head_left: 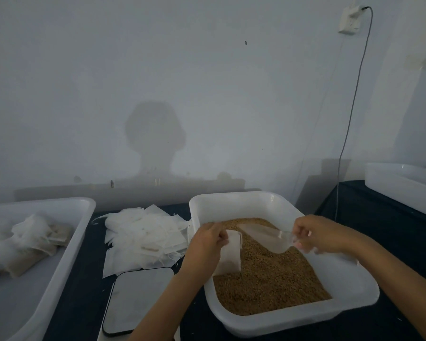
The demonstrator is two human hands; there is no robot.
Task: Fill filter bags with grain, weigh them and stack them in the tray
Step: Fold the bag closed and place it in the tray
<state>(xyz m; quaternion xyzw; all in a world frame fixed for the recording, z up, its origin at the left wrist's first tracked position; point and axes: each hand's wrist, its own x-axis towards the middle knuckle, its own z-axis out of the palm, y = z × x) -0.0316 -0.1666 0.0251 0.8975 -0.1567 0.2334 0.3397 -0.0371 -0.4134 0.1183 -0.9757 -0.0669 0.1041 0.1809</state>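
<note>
My left hand (pixel 205 244) pinches the top of a white filter bag (pixel 229 254), which hangs upright over the brown grain (pixel 268 281) in a white tub (pixel 354 286). My right hand (pixel 315 233) grips the handle of a clear plastic scoop (pixel 263 236). The scoop's bowl points toward the bag's mouth, just right of it. A pile of empty filter bags (pixel 145 233) lies left of the tub. The scale (pixel 137 299) sits in front of that pile. Several filled bags (pixel 27 244) lie in the white tray (pixel 59 274) at the left.
A second white tub (pixel 401 183) stands at the far right on the dark table (pixel 384 212). A cable (pixel 349 124) hangs from a wall socket down behind the table. The wall is close behind the tubs.
</note>
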